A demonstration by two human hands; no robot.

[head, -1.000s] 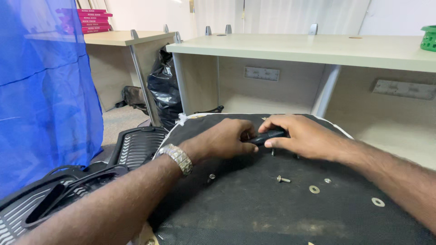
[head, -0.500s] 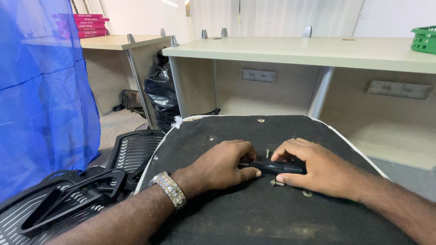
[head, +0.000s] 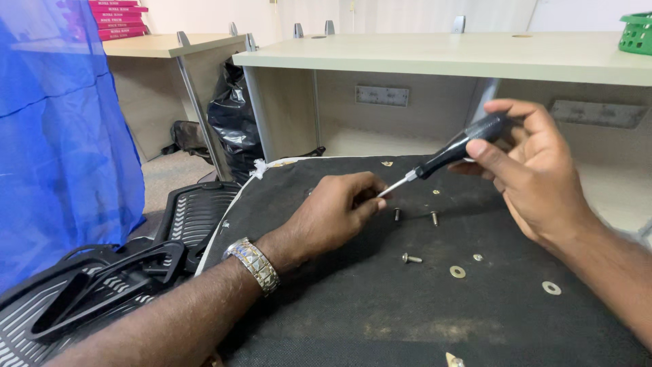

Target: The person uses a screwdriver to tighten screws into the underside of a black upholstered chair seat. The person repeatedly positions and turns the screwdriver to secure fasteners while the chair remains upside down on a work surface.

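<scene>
The screwdriver [head: 451, 151] lies on a slant, its long axis running from the black handle at the upper right down to the thin metal shaft at the lower left, with the tip pointing toward the left hand [head: 336, 214]. It is raised above the dark seat underside [head: 380, 312], not resting on it. The right hand [head: 530, 177] is closed loosely around the handle, fingers curled over the top and thumb pressed along the side. The left hand rests on the dark fabric, its fingers bent and pinched at the end of the shaft; the tip itself is hidden behind those fingers, so whether it meets a screw cannot be told. The right forearm is cut off by the picture's edge. A metal wristwatch [head: 252, 264] sits on the left wrist. Loose on the fabric near the hands are two upright bolts [head: 415, 217], a lying bolt [head: 410, 258] and flat washers [head: 458, 272]. A black mesh chair part [head: 102, 285] lies to the left, beside a blue plastic sheet [head: 61, 136]. Behind stands a pale desk [head: 435, 58], with a black bag [head: 234, 119] under it.
</scene>
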